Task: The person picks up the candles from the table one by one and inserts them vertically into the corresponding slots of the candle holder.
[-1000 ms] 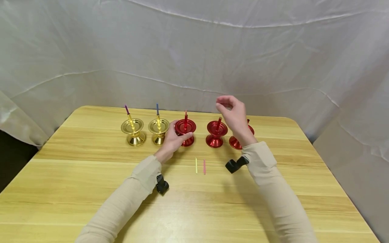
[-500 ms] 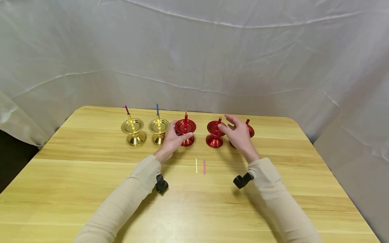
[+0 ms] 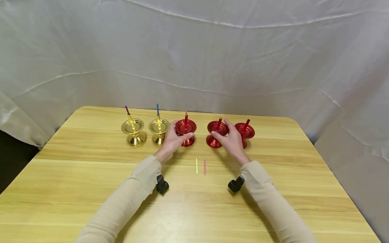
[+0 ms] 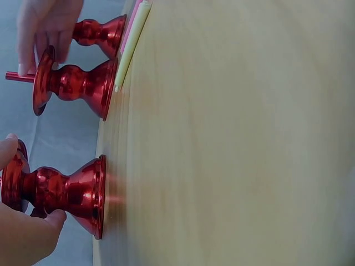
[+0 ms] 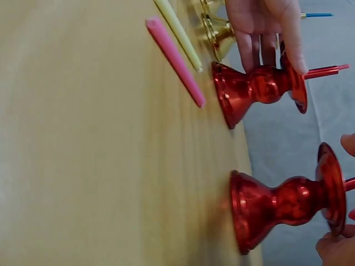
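Observation:
In the head view, my left hand (image 3: 172,140) holds a red metal candle holder (image 3: 188,141), thumb in front and fingers behind. A short pinkish-red candle (image 5: 344,67) stands in its tube. My right hand (image 3: 232,141) is around the dish of a second red candle holder (image 3: 214,141), thumb and fingers at opposite sides of the rim. No candle shows in that holder's tube. A third red candle holder (image 3: 248,131) stands just right of my right hand, which partly hides it. A yellow candle (image 3: 196,166) and a pink candle (image 3: 205,167) lie in front of the holders.
Two gold candle holders stand at the left, one (image 3: 136,138) with a purple candle (image 3: 126,109), the other (image 3: 159,138) with a blue candle (image 3: 157,109). A grey-white curtain (image 3: 194,54) hangs behind the wooden table (image 3: 188,209).
My right hand has come down from above the red holders, then moved left to the dish of the second one. My left hand stays in place on its holder.

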`<state>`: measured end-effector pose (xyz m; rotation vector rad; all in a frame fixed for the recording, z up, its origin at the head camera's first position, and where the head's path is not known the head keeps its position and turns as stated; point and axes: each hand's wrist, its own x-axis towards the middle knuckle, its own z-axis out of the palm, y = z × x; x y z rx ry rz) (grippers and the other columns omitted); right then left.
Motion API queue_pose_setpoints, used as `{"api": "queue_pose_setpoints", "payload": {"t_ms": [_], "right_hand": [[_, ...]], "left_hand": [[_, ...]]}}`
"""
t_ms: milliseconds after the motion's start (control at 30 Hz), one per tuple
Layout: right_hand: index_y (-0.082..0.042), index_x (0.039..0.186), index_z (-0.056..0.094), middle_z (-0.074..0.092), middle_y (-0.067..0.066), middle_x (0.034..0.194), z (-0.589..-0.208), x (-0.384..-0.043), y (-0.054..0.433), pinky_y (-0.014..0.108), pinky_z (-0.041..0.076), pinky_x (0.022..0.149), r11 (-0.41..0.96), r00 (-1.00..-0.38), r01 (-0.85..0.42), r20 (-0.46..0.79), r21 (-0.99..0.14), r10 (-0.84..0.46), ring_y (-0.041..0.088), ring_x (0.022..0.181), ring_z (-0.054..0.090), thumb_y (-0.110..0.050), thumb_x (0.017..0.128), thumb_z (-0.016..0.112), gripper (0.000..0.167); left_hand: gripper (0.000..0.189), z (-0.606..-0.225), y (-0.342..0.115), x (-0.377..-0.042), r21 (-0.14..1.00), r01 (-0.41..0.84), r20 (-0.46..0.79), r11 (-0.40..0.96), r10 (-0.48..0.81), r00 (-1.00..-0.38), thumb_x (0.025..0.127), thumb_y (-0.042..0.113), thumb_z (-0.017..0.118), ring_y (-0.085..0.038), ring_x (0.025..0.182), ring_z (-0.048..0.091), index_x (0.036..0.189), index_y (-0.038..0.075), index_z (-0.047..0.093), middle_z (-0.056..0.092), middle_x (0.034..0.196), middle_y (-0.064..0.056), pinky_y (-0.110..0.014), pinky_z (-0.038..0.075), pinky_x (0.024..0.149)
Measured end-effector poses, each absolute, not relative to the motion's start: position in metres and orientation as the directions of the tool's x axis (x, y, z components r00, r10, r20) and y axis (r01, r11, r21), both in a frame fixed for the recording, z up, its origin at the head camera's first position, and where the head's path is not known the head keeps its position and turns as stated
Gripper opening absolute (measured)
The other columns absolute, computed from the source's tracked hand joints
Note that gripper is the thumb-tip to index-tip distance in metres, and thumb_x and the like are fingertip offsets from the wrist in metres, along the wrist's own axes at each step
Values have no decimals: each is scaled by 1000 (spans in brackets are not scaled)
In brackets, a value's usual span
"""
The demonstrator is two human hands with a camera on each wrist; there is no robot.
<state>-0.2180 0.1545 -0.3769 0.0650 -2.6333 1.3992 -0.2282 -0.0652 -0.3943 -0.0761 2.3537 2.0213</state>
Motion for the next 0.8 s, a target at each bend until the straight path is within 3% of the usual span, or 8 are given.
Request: {"api": "queue_pose_setpoints", "payload": {"t_ms": [300, 800], "right_hand": [[-8, 154, 14, 26, 18, 155, -390, -221, 153, 42, 25, 113, 429, -995, 73, -34, -900, 97, 30, 140, 28, -33, 84, 76, 97], [-6, 150, 25, 37, 20, 147, -400, -224, 153, 43, 31, 111, 399, -996, 39, -2, -916, 94, 32, 134, 37, -32, 84, 75, 86]], "left_hand": [[76, -393, -64, -228, 986, -68, -67, 151, -10, -998, 85, 13, 75, -29, 130, 41, 146, 5, 30, 42, 143, -14, -39, 36, 107], [77, -394, -64, -228, 989, -74, -72, 129, -20, -997, 83, 12, 77, -28, 129, 42, 145, 5, 31, 43, 142, -13, -39, 36, 107]]}}
